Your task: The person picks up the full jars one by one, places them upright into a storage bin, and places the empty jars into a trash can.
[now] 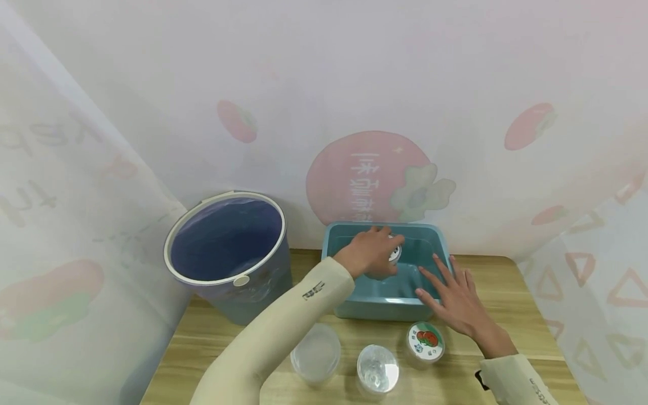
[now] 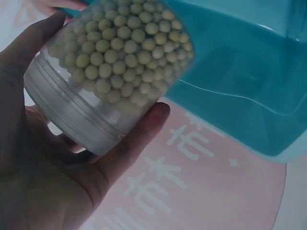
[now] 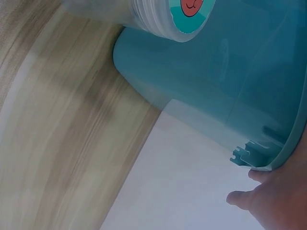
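Currently, the left fingers (image 2: 148, 126) grasp a ball-filled jar (image 2: 122, 62) over the teal tub (image 1: 379, 311); the right fingers (image 1: 432, 279) spread unclenched at its four-o'clock rim; a labelled jar (image 1: 425, 341) stands at five o'clock, a bucket (image 1: 267, 282) at nine.

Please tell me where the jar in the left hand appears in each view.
Head: the jar is right of and below centre, mostly hidden by the left hand.
Left wrist: upper left, pale beads visible inside.
Right wrist: not in it; the top edge shows another jar.
Shared landmark: the teal bin.
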`<action>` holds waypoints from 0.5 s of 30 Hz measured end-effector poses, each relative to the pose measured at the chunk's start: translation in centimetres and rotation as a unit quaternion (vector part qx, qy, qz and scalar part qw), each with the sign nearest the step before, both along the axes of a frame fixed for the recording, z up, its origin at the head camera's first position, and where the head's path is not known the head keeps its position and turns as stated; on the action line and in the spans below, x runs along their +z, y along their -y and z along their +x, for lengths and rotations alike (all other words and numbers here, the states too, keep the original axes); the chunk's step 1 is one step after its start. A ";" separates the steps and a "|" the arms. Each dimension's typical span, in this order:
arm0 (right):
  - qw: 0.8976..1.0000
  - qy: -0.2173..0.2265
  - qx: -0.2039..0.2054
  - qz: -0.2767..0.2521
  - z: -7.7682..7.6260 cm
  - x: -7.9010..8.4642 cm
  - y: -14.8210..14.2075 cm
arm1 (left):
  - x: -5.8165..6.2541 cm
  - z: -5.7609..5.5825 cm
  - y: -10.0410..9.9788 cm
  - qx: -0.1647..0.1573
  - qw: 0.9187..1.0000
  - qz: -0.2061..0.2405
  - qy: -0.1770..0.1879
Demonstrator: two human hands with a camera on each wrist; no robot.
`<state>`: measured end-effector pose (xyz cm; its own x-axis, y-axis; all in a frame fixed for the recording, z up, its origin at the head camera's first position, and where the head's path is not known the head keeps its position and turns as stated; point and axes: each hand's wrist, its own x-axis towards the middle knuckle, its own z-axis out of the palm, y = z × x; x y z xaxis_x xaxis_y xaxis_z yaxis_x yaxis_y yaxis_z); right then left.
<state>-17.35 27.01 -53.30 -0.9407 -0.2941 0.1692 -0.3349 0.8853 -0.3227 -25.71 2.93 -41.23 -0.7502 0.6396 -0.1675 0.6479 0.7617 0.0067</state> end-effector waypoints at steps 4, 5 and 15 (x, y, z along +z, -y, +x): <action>1.000 -0.005 0.001 0.000 -0.1 0.1 0.1 | -1.0 -1.1 -0.4 -0.019 0.998 -0.045 -0.026; 1.000 -0.005 0.002 -0.001 -0.1 0.1 0.2 | -1.3 -1.3 -0.4 -0.023 0.997 -0.060 -0.032; 1.000 -0.002 -0.003 -0.002 0.5 0.1 0.2 | -4.1 -2.8 -0.7 -0.069 0.989 -0.126 -0.028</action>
